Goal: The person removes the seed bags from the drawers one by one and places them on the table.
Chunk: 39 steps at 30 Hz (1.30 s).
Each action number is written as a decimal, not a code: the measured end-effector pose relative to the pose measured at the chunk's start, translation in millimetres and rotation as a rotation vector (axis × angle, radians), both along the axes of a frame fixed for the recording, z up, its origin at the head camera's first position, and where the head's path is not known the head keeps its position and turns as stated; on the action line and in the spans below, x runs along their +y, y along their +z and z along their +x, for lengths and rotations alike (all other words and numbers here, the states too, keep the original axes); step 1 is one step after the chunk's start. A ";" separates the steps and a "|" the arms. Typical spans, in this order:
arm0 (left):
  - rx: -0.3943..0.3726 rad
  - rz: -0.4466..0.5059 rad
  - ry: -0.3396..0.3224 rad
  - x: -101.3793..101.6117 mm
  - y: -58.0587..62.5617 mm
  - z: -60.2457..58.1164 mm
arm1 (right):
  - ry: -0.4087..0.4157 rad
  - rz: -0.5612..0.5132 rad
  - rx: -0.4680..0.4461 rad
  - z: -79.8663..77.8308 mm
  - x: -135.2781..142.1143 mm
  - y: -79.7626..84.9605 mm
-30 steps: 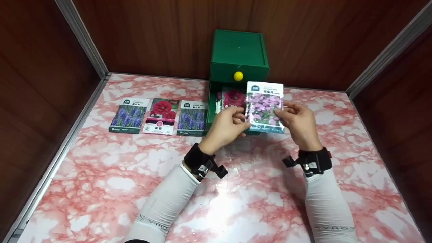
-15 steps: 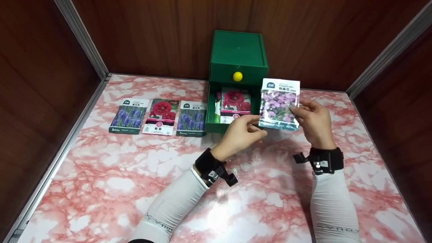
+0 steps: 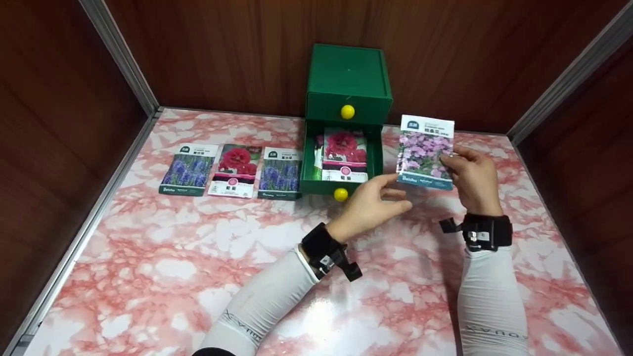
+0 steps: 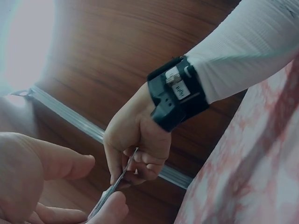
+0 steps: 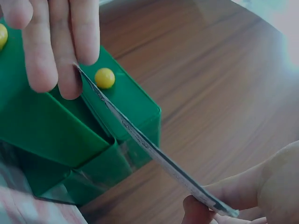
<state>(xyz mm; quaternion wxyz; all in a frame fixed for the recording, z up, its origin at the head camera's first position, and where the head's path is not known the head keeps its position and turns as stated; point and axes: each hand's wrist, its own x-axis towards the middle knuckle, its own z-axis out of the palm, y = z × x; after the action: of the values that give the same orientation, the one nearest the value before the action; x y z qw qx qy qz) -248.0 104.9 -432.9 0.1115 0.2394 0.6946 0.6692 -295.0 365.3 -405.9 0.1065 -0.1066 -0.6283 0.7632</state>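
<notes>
My right hand (image 3: 475, 178) pinches the right edge of a seed packet (image 3: 426, 152) with pink-purple flowers, held up right of the green drawer box (image 3: 348, 71). Seen edge-on in the right wrist view, the same packet (image 5: 149, 144) spans from the right thumb and fingers to the left fingertips. My left hand (image 3: 368, 207) is at its lower left corner, fingers touching the edge, thumb spread away from it. Behind the left hand, the pulled-out lower drawer (image 3: 316, 187) holds a red-flower seed packet (image 3: 344, 153) on top of others.
Left of the drawer lie a purple-flower packet (image 3: 187, 170), a red-flower packet (image 3: 235, 170) and another purple-flower packet (image 3: 280, 173) in a row on the marbled table (image 3: 173, 277). Yellow knobs stick out from both drawers. Wood-look walls (image 3: 222, 54) enclose the back and sides.
Both hands have moved right with the pink-purple packet, away from in front of the drawer. The left thumb has come off the packet, and the drawer's contents and lower knob now show.
</notes>
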 end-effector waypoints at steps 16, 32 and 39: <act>0.024 -0.146 -0.080 20.0 -29.8 6.3 | 0.046 0.182 -0.051 -9.4 17.9 -22.1; 0.058 -0.465 -0.028 26.2 -64.8 -4.1 | 0.111 0.465 -0.195 -25.4 9.4 -60.2; 0.030 -0.503 0.048 27.7 -69.9 -3.8 | 0.112 0.574 -0.219 -29.9 -1.1 -74.7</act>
<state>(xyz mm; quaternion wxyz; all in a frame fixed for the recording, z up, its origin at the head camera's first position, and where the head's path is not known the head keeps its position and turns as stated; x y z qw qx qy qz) -251.8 132.5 -502.8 0.1414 0.1974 0.8463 0.4742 -324.9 364.2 -480.5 0.0215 -0.1190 -0.8309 0.5431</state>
